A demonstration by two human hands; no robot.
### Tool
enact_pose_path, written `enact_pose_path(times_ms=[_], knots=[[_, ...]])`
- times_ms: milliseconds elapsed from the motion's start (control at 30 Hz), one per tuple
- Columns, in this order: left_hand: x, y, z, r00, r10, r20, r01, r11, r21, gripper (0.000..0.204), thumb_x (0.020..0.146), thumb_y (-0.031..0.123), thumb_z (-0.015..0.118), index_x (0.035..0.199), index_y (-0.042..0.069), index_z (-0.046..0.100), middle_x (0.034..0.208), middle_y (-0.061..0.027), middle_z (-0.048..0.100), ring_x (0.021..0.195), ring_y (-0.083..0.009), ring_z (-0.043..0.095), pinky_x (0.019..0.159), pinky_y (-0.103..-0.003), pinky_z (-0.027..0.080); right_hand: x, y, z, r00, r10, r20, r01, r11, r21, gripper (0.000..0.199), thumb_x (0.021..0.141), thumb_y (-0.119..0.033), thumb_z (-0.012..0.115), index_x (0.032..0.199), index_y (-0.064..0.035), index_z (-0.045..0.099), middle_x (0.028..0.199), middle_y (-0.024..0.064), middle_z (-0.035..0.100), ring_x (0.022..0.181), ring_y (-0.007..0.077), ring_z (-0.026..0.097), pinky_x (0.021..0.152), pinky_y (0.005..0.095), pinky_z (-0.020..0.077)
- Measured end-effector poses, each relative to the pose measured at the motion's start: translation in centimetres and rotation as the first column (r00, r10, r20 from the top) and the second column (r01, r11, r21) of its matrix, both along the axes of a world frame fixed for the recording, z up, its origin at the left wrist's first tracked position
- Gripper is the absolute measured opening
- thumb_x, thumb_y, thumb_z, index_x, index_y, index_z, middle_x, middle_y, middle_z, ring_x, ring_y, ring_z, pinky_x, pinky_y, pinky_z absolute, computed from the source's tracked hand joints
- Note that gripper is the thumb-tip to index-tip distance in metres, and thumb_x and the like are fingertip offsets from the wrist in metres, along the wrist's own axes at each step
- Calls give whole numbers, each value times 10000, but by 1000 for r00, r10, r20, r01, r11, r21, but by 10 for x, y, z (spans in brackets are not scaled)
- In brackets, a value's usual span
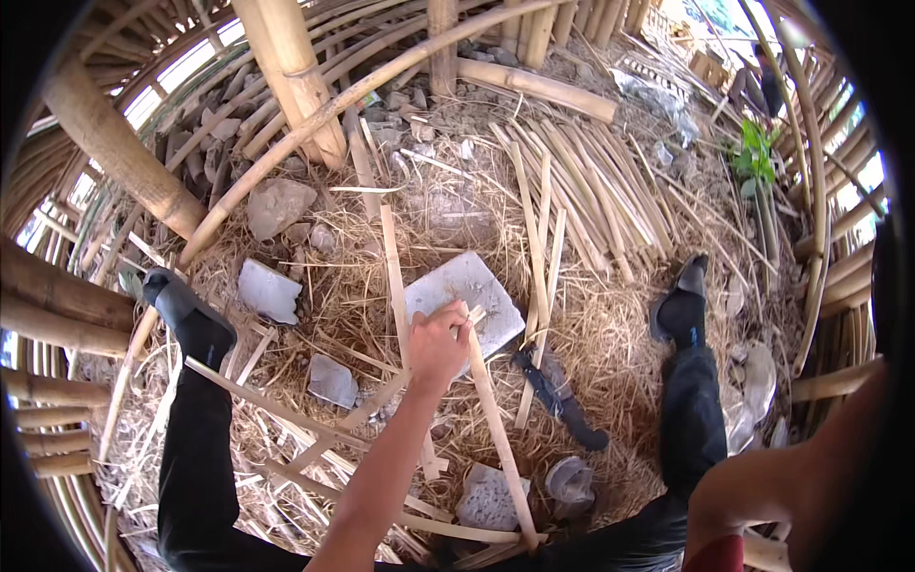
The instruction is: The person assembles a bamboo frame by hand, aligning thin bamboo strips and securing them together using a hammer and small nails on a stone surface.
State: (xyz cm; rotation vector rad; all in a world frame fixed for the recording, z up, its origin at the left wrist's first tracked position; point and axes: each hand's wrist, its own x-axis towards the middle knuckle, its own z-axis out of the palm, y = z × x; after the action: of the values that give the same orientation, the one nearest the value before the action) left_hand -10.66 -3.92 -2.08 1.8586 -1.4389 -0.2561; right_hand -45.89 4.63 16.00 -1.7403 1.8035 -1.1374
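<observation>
My left hand (440,338) is closed around the upper end of a split bamboo strip (493,415), over a pale flat stone block (479,276). The strip slants down toward my lap. Beside the block lies a dark tool with a black, curved handle (572,417); its kind is hard to make out. Another bamboo strip (394,276) runs along the block's left side. My right arm (762,481) is bent at the right edge, and its hand is out of the picture.
Many split strips (596,195) lie in a row at the far right. Bamboo posts (291,81) and a long pole (334,110) stand at the back left. Stone pieces (270,291) and shavings (610,381) cover the ground between my legs. A person (762,81) is far right.
</observation>
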Motion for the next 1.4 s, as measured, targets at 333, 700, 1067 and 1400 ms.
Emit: enact_pose_path(times_ms=[333, 700, 1067, 1400], knots=[[8, 1, -1, 999, 9, 33, -10, 1000, 16, 55, 817, 152, 798, 790, 128, 756, 1210, 38, 764, 868, -302, 670, 823, -373, 562, -7, 9, 1, 1000, -10, 2, 10, 1000, -18, 518, 921, -283, 759, 1296, 16, 562, 1262, 216, 618, 1121, 369, 623, 955, 455, 506], [4, -1, -8, 1000, 10, 3, -10, 1000, -11, 80, 814, 154, 804, 774, 124, 743, 1231, 53, 758, 896, -312, 674, 780, -373, 580, -22, 22, 7, 999, 16, -35, -18, 999, -41, 501, 921, -278, 752, 1273, 21, 556, 1247, 230, 613, 1100, 397, 625, 939, 477, 515], [4, 0, -4, 999, 38, 24, -39, 999, 23, 87, 801, 151, 828, 775, 125, 749, 1207, 54, 768, 875, -321, 664, 824, -379, 581, -24, 33, 14, 998, 2, -70, -6, 998, -57, 485, 922, -273, 745, 1250, 27, 550, 1233, 244, 608, 1080, 424, 628, 923, 499, 525], [1, -1, -17, 997, -13, 70, 18, 997, -71, 113, 790, 94, 766, 694, 112, 711, 1143, 10, 783, 858, -264, 724, 768, -333, 574, 17, 3, 26, 984, 143, -110, -159, 974, -162, 471, 923, -268, 739, 1229, 32, 545, 1219, 257, 603, 1061, 449, 630, 908, 519, 533]])
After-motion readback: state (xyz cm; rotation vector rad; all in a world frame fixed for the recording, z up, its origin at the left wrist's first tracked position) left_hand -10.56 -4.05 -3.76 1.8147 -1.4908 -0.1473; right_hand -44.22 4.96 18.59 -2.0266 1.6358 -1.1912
